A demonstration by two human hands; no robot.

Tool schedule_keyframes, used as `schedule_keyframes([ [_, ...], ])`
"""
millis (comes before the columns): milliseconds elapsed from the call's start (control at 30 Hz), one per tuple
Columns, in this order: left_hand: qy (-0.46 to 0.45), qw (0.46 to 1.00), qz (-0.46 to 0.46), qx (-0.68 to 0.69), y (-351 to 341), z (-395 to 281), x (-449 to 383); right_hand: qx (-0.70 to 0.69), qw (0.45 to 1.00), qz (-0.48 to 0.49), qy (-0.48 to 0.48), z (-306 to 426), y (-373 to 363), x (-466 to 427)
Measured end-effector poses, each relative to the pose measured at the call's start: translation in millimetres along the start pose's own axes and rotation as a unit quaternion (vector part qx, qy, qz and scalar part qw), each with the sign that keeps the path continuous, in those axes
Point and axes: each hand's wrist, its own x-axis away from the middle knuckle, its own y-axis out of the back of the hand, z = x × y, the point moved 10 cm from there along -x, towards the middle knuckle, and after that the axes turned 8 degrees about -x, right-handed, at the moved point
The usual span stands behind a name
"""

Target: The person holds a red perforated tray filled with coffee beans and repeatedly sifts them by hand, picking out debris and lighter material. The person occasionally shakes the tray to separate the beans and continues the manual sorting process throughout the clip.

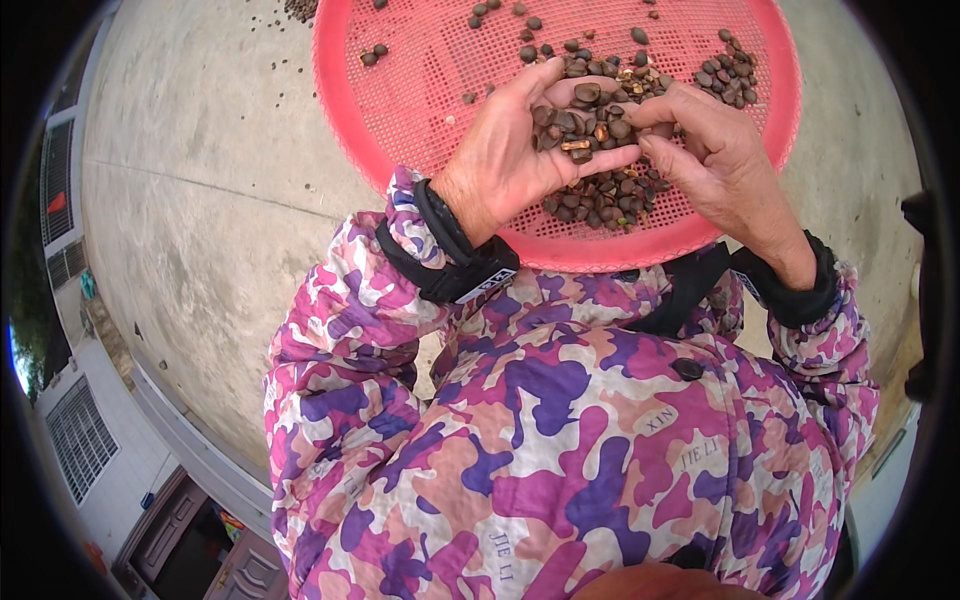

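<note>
My left hand (504,154) is turned palm up and cupped around a heap of dark brown seeds (581,124). A pale, reddish-brown broken piece (576,145) lies among them. My right hand (716,157) is at the heap's right side, its thumb and forefinger bent close to the left fingertips. Whether it pinches a seed cannot be made out. Both hands are above a round pink plastic mesh sieve (615,253). On its mesh, below my left fingers, sits a pile of the same seeds (604,201). Another pile, with yellowish husk bits (637,81), lies partly hidden behind the hands.
A smaller seed cluster (727,75) lies at the sieve's right, with loose seeds (373,54) scattered elsewhere on the mesh. More seeds (301,7) are on the concrete ground (217,150). At the left stands a building with a barred window (82,439) and a door (251,574).
</note>
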Motion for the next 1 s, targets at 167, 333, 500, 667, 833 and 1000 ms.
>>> schedule_keyframes([
  [167,0.018,0.993,0.093,0.065,-11,3,-4,0.082,0.990,-0.028,0.107,22,-15,-12],
  [333,0.010,0.994,0.089,0.066,-8,9,-7,0.064,0.994,-0.007,0.084,15,-20,-16],
  [500,-0.003,0.991,0.095,0.091,-10,8,-8,0.061,0.994,-0.010,0.094,24,-16,-13],
  [667,-0.004,0.996,0.064,0.065,-7,8,-11,0.050,0.991,0.014,0.124,32,-24,-12],
  [833,-0.017,0.999,0.000,0.045,3,8,-13,0.085,0.990,0.026,0.110,28,-35,-14],
  [1000,-0.047,0.995,-0.035,-0.078,2,-1,-7,-0.024,0.999,-0.014,0.024,12,-25,-17],
])
